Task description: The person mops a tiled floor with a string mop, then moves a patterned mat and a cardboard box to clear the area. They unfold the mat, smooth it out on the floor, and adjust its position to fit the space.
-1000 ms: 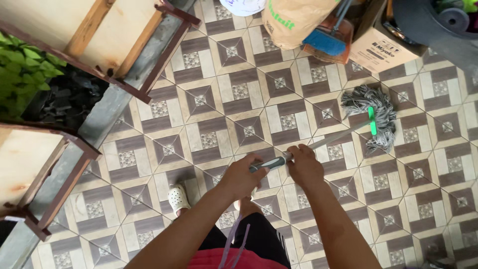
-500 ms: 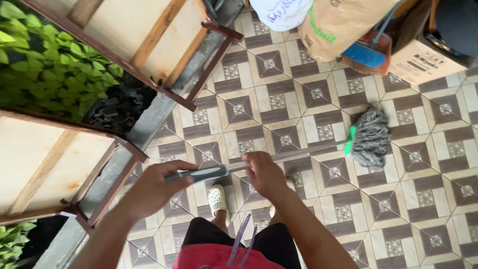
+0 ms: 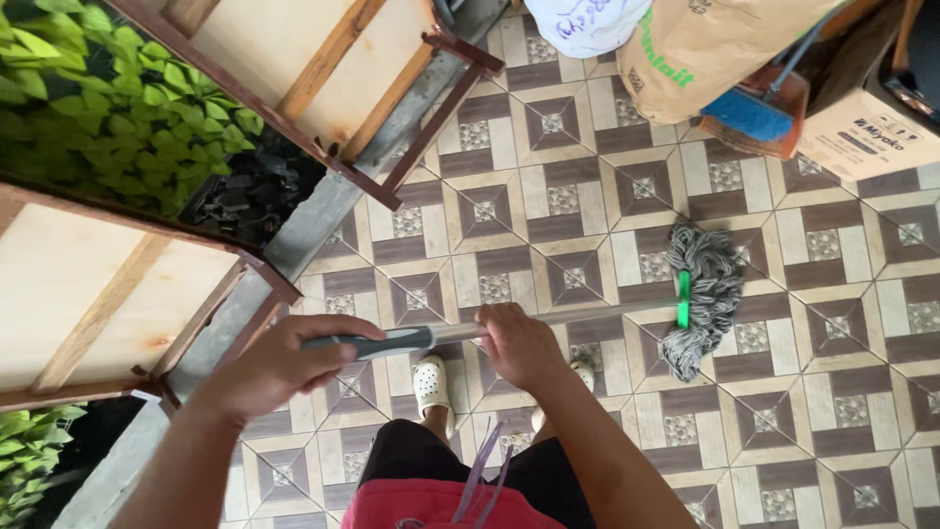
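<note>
I hold a mop by its metal handle (image 3: 597,313), which runs left to right across the view. My left hand (image 3: 279,364) grips the grey rubber end of the handle. My right hand (image 3: 517,343) is closed around the shaft a little further along. The grey string mop head (image 3: 707,284) with a green clamp (image 3: 683,299) lies on the patterned brown and cream floor tiles (image 3: 548,211) to my right. My feet in white clogs (image 3: 431,384) stand just below the handle.
Two wooden panels in rusty metal frames (image 3: 323,73) lean at the left, with green plants (image 3: 108,118) behind them. At the top right stand a brown paper sack (image 3: 700,44), a blue brush in an orange dustpan (image 3: 754,113) and a cardboard box (image 3: 871,132).
The mop head has swung nearer to me and turned on the floor. My left hand drew back to the left, away from my right hand. The view shifted left.
</note>
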